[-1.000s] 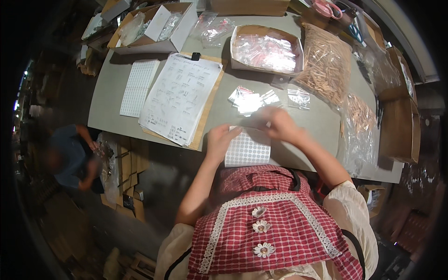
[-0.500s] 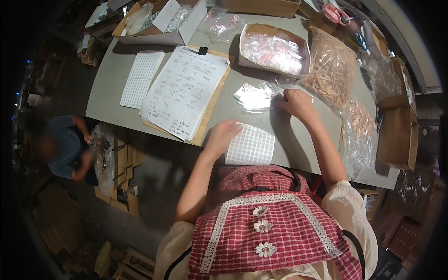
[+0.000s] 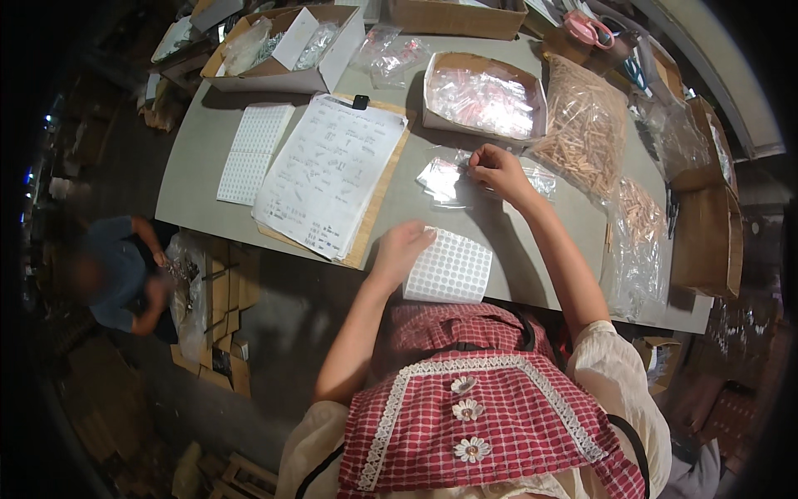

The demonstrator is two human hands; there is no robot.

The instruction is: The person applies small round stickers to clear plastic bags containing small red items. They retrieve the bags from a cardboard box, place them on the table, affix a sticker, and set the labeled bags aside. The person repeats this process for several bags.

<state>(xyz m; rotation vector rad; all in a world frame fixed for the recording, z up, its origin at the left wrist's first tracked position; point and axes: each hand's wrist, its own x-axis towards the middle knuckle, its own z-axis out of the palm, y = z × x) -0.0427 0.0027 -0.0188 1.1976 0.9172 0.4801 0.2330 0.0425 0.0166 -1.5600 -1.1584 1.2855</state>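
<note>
My left hand (image 3: pixel 402 252) is closed on the upper left corner of a white sheet of round stickers (image 3: pixel 449 264), which lies at the table's front edge and curls slightly. Over the middle of the table is my right hand (image 3: pixel 497 173), its fingers pinched together; whatever they hold, if anything, is too small to make out. Just left of those fingertips lies a loose pile of small clear zip bags (image 3: pixel 443 180) with white labels. Another clear bag (image 3: pixel 540 180) lies to the right of my wrist, partly hidden by it.
A clipboard with papers (image 3: pixel 328 175) and more sticker sheets (image 3: pixel 253 154) lie left. Behind stands an open carton of zip bags (image 3: pixel 485 101). Bags of wooden dowels (image 3: pixel 579 125) line the right side, with pink-handled scissors (image 3: pixel 588 31) beyond. Another person (image 3: pixel 120 270) is at far left.
My right hand has shifted a little left and away from me, over the bag pile, with its fingers pinched. My left hand stays on the sticker sheet. The whole view has tilted slightly.
</note>
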